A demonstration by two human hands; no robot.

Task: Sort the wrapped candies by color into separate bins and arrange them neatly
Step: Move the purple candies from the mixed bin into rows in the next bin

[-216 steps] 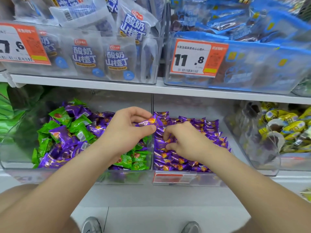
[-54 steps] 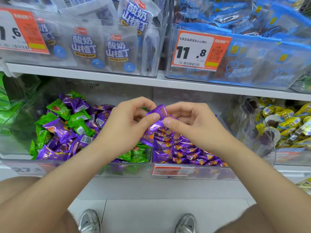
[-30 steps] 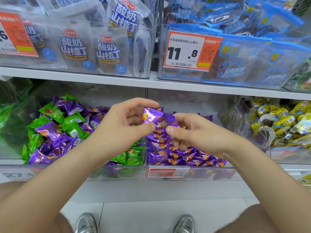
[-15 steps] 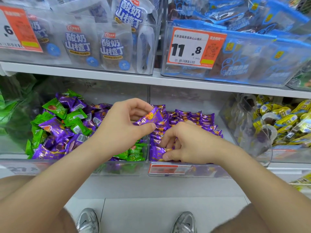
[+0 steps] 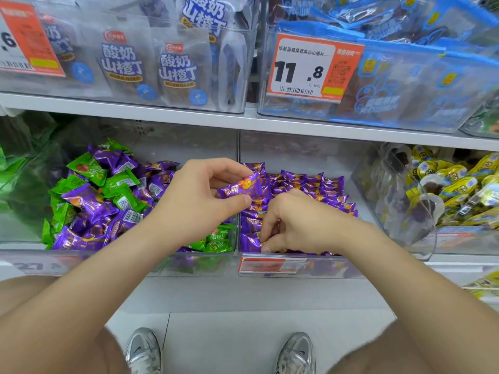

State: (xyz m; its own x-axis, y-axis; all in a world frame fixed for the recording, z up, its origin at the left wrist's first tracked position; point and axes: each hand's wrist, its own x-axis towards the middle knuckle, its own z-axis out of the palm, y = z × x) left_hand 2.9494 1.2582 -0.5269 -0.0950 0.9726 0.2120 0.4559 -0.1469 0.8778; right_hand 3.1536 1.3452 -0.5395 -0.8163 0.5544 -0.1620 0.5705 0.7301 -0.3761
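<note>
Purple rows fill the right bin; left bin unsorted; left hand pinches a purple candy; right hand curled, hold unclear.

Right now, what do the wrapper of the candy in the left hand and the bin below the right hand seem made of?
The purple candy in the left hand's grip: wrapper looks like metallised plastic film, glossy, given its sharp crinkled glints; true foil is possible. The purple-candy bin: clear rigid plastic, perhaps acrylic, smooth; candies show through its front wall.
</note>
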